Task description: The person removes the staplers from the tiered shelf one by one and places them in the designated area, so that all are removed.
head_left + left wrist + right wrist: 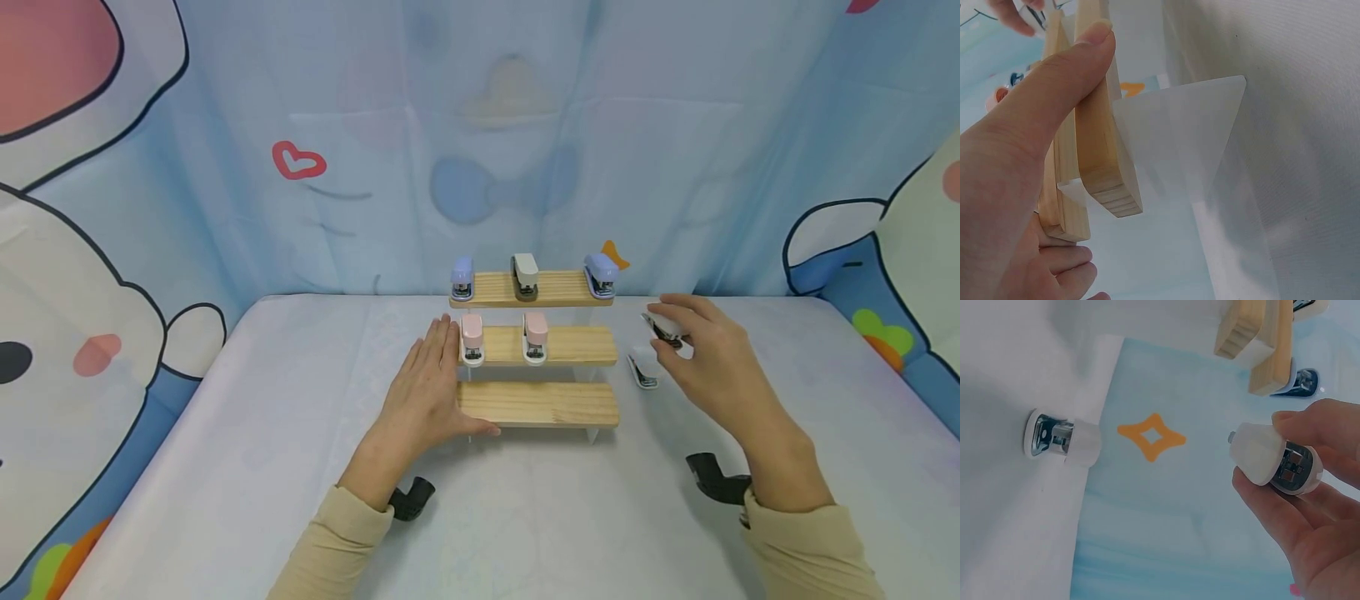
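Note:
My right hand (712, 367) pinches a small white stapler (1257, 453) between thumb and fingers, raised to the right of a three-tier wooden display shelf (570, 404). A second white stapler (643, 371) stands on the table just below that hand in the head view. My left hand (423, 387) rests against the left end of the shelf with straight fingers, its thumb (1088, 47) lying along the bottom plank. Two pink staplers (535, 337) stand on the middle plank. The top plank carries a blue stapler (462, 277) at the left, a white-and-grey one (525, 275) and another blue stapler (601, 275) at the right.
Clear side supports (1179, 119) hold the planks above the white tablecloth (540, 517). A blue cartoon curtain (360, 225) hangs behind the table. Black wrist mounts (716, 479) jut inward from both forearms.

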A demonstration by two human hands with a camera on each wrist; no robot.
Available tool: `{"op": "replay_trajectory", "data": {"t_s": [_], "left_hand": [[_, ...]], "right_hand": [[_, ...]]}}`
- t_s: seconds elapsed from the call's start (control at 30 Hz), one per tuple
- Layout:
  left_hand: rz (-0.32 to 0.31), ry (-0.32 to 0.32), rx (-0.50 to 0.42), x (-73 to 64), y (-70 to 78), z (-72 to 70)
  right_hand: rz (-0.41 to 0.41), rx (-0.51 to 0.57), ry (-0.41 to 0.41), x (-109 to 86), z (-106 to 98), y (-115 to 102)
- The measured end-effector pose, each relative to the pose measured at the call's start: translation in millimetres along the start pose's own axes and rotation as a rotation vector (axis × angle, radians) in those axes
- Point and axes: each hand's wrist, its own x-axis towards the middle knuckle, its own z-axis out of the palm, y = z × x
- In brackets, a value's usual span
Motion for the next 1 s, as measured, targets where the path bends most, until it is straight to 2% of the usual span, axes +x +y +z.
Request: {"op": "replay_trajectory", "data": {"t_s": [0.6,1.0], "left_hand": [[-0.004,-0.01,-0.011,0.2,-0.1,0.0],[-0.012,-0.016,-0.005,-0.2,0.6,-1.0]], "right_hand": [[0.129,-0.028,-0.064,-2.5,3.4,25.0],[0.164,-0.018,-0.11,-4.8,7.5,39.8]]}}
